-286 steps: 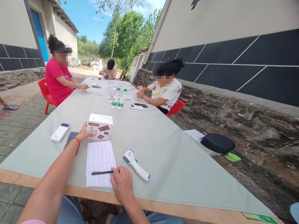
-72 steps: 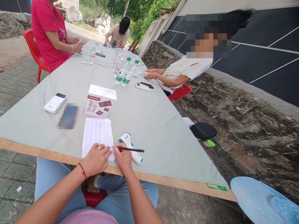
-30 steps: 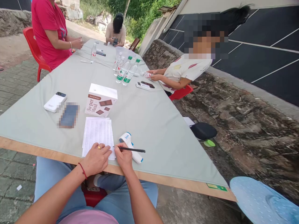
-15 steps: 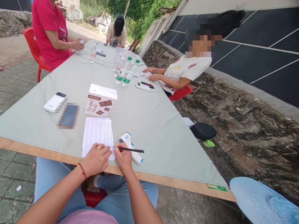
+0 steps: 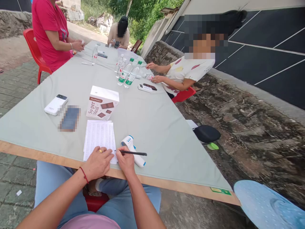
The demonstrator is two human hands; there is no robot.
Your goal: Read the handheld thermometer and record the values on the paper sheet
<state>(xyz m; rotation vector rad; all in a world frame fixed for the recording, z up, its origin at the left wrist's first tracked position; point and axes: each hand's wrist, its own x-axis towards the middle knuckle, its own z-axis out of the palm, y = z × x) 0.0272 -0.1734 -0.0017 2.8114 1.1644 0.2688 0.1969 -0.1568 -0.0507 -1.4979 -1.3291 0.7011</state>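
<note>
My right hand (image 5: 126, 162) is closed around a black pen (image 5: 135, 153), its tip at the right edge of the printed sheets (image 5: 99, 135). Flat on the lower part of those sheets lies my left hand (image 5: 99, 161), fingers stretched out, holding nothing. Columns of small print cover the top sheet, too small to read. Just right of my right hand is a white and blue infrared thermometer (image 5: 139, 160), partly hidden by the pen and hand. A white and brown "Su-per Meal" box (image 5: 103, 103) stands behind the paper.
Left of the box lie a white power bank (image 5: 56, 105) and a phone (image 5: 70, 118). Several water bottles (image 5: 130, 76) and a pale basin (image 5: 127, 54) stand farther back. Other people sit around the table (image 5: 152, 133). A blue dotted hat (image 5: 267, 203) is beyond the right corner.
The person on the right has lifted one hand away from the other. The person in red has lowered their hands slightly. My hands and the pen look almost unmoved.
</note>
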